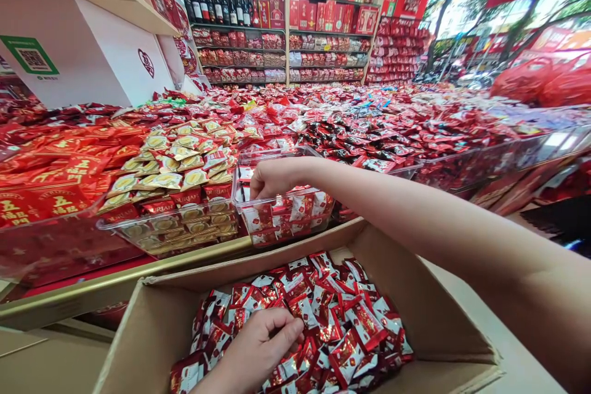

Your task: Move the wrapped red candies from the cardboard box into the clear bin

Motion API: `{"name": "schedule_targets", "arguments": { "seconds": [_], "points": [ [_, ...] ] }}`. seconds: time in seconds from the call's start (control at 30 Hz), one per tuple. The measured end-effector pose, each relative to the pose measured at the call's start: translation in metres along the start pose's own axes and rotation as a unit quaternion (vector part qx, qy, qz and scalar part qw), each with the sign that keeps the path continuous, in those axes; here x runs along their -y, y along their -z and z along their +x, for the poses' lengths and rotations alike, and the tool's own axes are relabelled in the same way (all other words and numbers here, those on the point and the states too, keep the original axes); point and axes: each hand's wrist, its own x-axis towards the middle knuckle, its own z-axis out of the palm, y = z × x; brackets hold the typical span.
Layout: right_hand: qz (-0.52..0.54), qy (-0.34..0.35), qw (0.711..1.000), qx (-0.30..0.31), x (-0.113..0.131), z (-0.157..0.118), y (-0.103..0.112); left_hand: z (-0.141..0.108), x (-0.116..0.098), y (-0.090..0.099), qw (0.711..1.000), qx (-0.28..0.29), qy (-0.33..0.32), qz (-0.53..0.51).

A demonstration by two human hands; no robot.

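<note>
Low in the frame, my left hand (265, 341) reaches into an open cardboard box (443, 326) holding many small red-and-white wrapped candies (355, 320). Its thumb and curled fingers close at a candy wrapper; the other fingertips are hidden among the packets. My right hand (272, 178) is bent down into a clear plastic bin (284, 212) above the box. The fingers there are curled like a fist, and whatever they hold is hidden behind the hand and the rim. Matching red-and-white packets (305, 206) stand in rows inside that bin.
Left of the bin, durian candy packets (170, 163) fill another clear tray, beside red-orange packets (60, 178). Dark red packets (360, 135) lie to the right. A gold edge strip (124, 274) runs along the counter. Shelves (286, 12) with bottles and boxes stand behind.
</note>
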Motion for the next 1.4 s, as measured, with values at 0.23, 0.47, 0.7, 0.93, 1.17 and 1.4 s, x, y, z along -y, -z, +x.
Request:
{"name": "schedule_targets", "arguments": {
  "seconds": [0.23, 0.47, 0.7, 0.93, 1.17, 1.4],
  "points": [
    [-0.008, -0.043, 0.999, -0.018, -0.004, -0.027, 0.021, 0.001, 0.003, -0.001, 0.999, 0.016, 0.006, 0.033],
    [-0.119, -0.137, 0.983, 0.027, -0.009, -0.052, 0.028, 0.002, 0.003, -0.004, 0.999, 0.024, 0.015, 0.047],
    [-0.117, -0.118, 0.985, 0.044, -0.020, -0.041, 0.021, 0.003, 0.003, -0.003, 0.998, 0.033, 0.024, 0.053],
    [-0.137, -0.118, 0.982, 0.050, -0.011, -0.031, 0.021, 0.003, 0.013, 0.001, 0.985, 0.028, 0.044, 0.164],
    [-0.076, -0.083, 0.992, -0.052, -0.015, -0.046, 0.028, 0.002, 0.062, 0.051, 0.950, -0.044, 0.158, 0.266],
    [-0.038, 0.038, 0.999, -0.007, 0.037, -0.107, -0.022, 0.015, 0.091, 0.056, 0.928, -0.059, 0.204, 0.306]
  ]
}}
